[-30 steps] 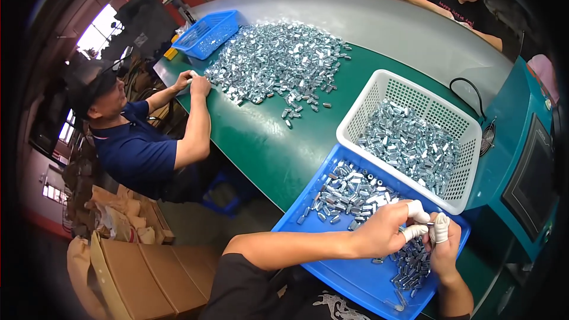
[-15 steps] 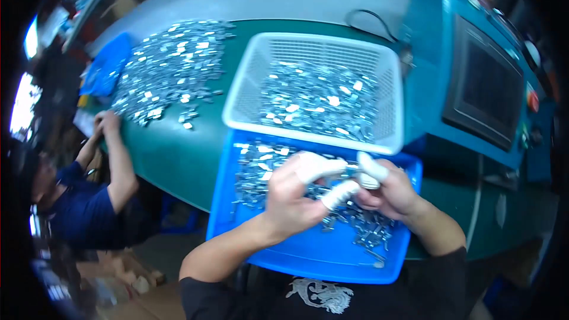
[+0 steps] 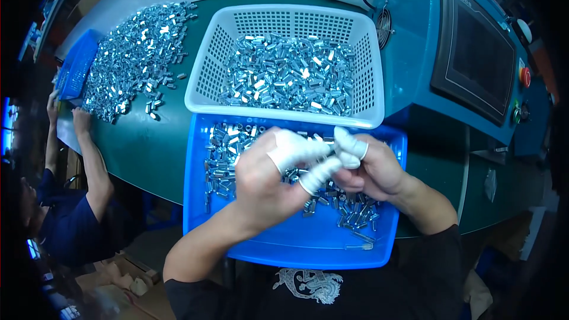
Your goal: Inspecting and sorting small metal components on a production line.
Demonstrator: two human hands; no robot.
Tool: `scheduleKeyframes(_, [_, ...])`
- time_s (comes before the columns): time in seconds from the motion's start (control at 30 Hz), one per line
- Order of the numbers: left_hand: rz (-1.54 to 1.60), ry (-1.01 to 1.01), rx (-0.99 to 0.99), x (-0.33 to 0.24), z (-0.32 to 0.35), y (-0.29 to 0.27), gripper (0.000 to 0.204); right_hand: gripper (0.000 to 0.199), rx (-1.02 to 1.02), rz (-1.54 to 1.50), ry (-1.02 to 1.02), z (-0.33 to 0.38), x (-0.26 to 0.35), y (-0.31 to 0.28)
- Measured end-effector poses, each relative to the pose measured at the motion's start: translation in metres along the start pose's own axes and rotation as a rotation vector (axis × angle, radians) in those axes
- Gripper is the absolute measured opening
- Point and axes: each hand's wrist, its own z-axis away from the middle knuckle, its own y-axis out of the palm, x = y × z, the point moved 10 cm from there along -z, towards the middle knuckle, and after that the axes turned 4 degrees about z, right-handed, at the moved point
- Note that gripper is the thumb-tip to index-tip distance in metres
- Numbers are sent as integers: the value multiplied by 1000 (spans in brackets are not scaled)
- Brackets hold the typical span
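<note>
My left hand (image 3: 261, 172) and my right hand (image 3: 376, 169) meet above a blue tray (image 3: 261, 246), with white coverings on several fingers. The fingertips of both are closed together around a small metal part, mostly hidden by the fingers and blurred. In the tray below lie many short shiny metal pieces (image 3: 222, 169), which look like long hex nuts, some standing with round holes up. A clear narrow piece (image 3: 359, 247) lies near the tray's front right corner. Directly behind stands a white perforated basket (image 3: 198, 98) holding a heap of similar metal pieces (image 3: 290, 74).
A large pile of metal pieces (image 3: 139, 53) lies on the green table (image 3: 142, 154) at the left, beside a blue basket (image 3: 78, 65). Another person (image 3: 77, 207) reaches toward it. At right stands a teal machine (image 3: 409, 41) with a dark screen (image 3: 480, 53) and red button (image 3: 524, 77).
The whole view has shifted, so the tray, basket and pile sit farther left and higher. My hands stay together over the tray. The other person's hands have moved apart near the blue basket.
</note>
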Motion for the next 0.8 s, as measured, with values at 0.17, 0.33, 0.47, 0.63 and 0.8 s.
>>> scheduleKeyframes(0.17, [-72,-357,-274,67,6,-44,28,52,-374,211,-291,10,31,-28])
scheduleKeyframes(0.33, [-198,-127,14,41,0,-10,27,47,-375,248,-349,12,34,-35])
scheduleKeyframes(0.47, [-246,-126,478,40,28,52,24,44,-389,179,-312,11,30,-40])
scheduleKeyframes(0.63, [-282,-208,673,55,55,73,20,36,-342,235,-344,9,33,-36])
scheduleKeyframes(0.8, [-214,-313,690,64,69,76,23,39,-425,293,-357,12,25,-42])
